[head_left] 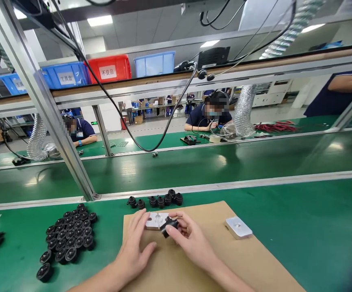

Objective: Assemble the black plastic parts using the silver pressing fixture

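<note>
My right hand [191,239] grips a black round plastic part [169,228] between thumb and fingers, tilted over the brown cardboard sheet [176,267]. Just behind that part lies a silver metal block [156,220] with a recess in its top. My left hand [135,243] rests at the block's left side, fingers stretched forward and thumb apart; its fingertips are by the block's edge. Farther right on the cardboard sits a second silver block [238,227]. Behind the cardboard stands a short row of black parts [160,200].
Many black round parts [69,235] stand grouped on the green table at left, with more at the far left edge. A metal post [57,121] rises behind them. A black cable [151,148] hangs ahead. Across the conveyor [169,166], other people sit at work.
</note>
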Available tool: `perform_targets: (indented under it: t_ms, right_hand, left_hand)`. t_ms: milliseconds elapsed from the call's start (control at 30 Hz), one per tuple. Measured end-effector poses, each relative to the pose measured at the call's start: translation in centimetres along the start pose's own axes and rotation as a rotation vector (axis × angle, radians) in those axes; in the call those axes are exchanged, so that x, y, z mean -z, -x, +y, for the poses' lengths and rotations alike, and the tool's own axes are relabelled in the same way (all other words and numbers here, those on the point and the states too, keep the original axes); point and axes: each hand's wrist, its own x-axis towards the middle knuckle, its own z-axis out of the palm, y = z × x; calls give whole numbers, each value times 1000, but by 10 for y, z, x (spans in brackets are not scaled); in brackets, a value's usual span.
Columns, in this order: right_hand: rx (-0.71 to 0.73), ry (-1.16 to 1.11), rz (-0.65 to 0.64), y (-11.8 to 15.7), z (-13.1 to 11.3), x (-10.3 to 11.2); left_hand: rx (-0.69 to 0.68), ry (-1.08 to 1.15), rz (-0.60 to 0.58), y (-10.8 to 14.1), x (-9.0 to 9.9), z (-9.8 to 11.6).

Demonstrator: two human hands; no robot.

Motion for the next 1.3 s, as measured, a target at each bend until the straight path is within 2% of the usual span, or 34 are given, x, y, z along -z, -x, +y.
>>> perform_targets:
  t_ms: [133,267,367,467,667,933,1033,1167,1300]
  right_hand:
    - [4,111,30,-14,-3,22]
    - [34,183,32,-20,-3,35]
    - [82,267,1,-19,-6,40]
    - [157,399,-26,-15,-11,45]
    - [322,556,-220,-6,-17,46]
    - [537,701,-321,1,-20,36]
    - [519,660,-337,2,-22,35]
    - [395,634,-361,1,-26,33]
    - [324,637,-319,0,-27,33]
  left_hand:
    - [73,-88,-136,-17,2,-2]
    - [131,-2,-72,-30,-10,-1]
    - [173,94,-19,-31,-20,-1]
    - [206,227,-53,-25,-20,2]
    - [164,433,-201,-10,-8,11]
    - [148,526,-241,-14,-10,11]
    - [157,581,-251,-17,-8,16]
    - [168,599,-264,-20,-5,21]
    - [186,574,-259,-22,-4,20]
